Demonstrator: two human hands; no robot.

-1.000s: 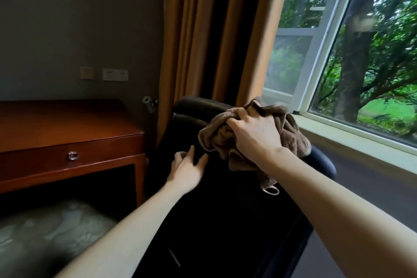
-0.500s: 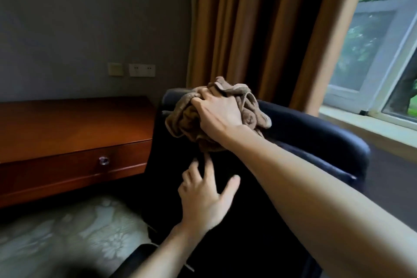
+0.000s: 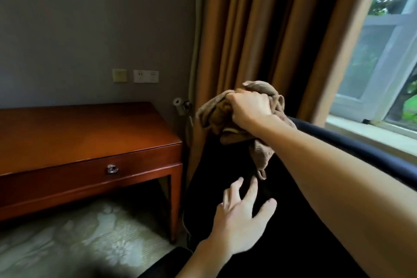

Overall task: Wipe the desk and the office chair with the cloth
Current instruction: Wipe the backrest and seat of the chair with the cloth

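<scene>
A crumpled brown cloth [image 3: 215, 115] lies bunched on the top left corner of the black office chair's backrest [image 3: 300, 221]. My right hand [image 3: 249, 109] grips the cloth from above, fingers curled into it, and a tail of cloth hangs down the backrest. My left hand [image 3: 240, 216] is lower, fingers spread and straight against the dark back of the chair, holding nothing. The reddish wooden desk [image 3: 85, 133] with one drawer and a round metal knob [image 3: 111, 169] stands to the left of the chair.
Orange-brown curtains [image 3: 259, 29] hang right behind the chair. A window and white sill [image 3: 370, 133] are at the right. Wall sockets [image 3: 145, 76] sit above the desk. Patterned carpet [image 3: 85, 239] covers the floor under and before the desk.
My right hand has carried the cloth left along the chair's top edge to its left corner. My left hand has slid lower on the backrest. The view has swung left, toward the desk.
</scene>
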